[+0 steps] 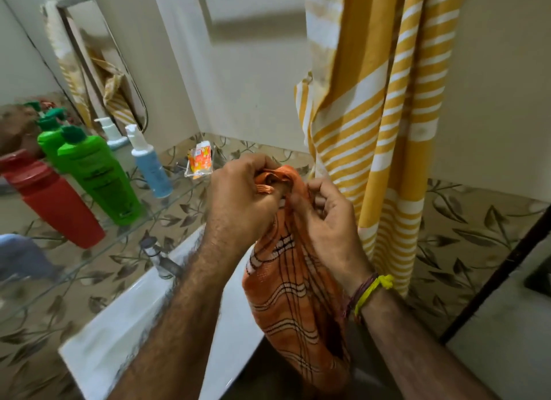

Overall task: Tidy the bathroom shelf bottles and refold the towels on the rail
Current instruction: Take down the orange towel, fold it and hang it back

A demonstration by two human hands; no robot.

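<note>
1. Over a white basin [125, 334], we hold an orange checked towel [292, 283] bunched at its top edge; our left hand [241, 202] has its grip curled tight round the gathered cloth, and our right hand [325, 220] pinches the same edge just beside it.
2. The towel hangs down between our forearms, its lower end out of sight at the bottom of the view.
3. A yellow striped towel [384, 125] hangs close behind our right hand, near enough to crowd it on that side.
4. To the left, a glass shelf [98, 247] carries a red bottle [56, 202], a green bottle [101, 176] and a blue pump bottle [149, 164], all upright, with an orange soap packet [200, 161] in a clear dish farther back.
5. A steel tap [158, 256] stands under the shelf's front edge, beside our left forearm.
6. A mirror [44, 71] backs the shelf; a dark door frame [501, 271] closes the right side.
</note>
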